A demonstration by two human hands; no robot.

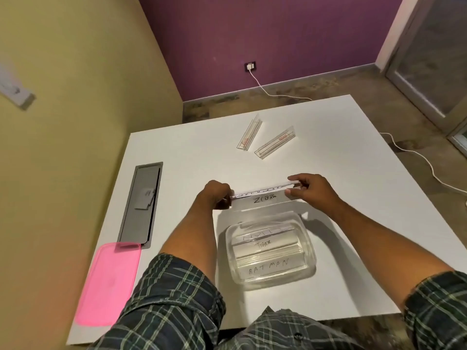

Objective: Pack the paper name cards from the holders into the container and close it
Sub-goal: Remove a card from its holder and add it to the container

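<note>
Two hands hold one clear holder (262,191) above the table (341,147), just behind the container (271,251). The left hand (217,194) grips one end with curled fingers, and the right hand (307,188) pinches the other end between thumb and fingers. One paper card reading ZEBRA (264,199) sits in this holder, not yet pulled out. I think the card can tear or bend if it is pulled while both ends are squeezed, and the slippery holder may drop onto the container. Inside the clear container I count at least two cards, TIGER (264,243) and BATMAN (269,267); a third one behind them is too faint to read. Two empty holders (265,140) lie farther back. One pink lid (108,284) waits at the left edge, partly overhanging, so an elbow could knock it off.
</note>
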